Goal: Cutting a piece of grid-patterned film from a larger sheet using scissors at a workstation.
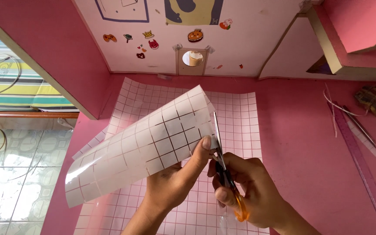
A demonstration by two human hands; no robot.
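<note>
The left hand pinches the curled grid sheet by its right edge, above the pink desk; its long axis runs lower left to upper right; the right hand is clamped on orange-handled scissors, blades pointing up along that edge.

Curled gridded white sheet meets upright orange-handled scissors.

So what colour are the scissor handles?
Orange on the scissors, gripped by the right hand; head view shows it.

pink desk, white wall (stickered), tiled floor
</note>
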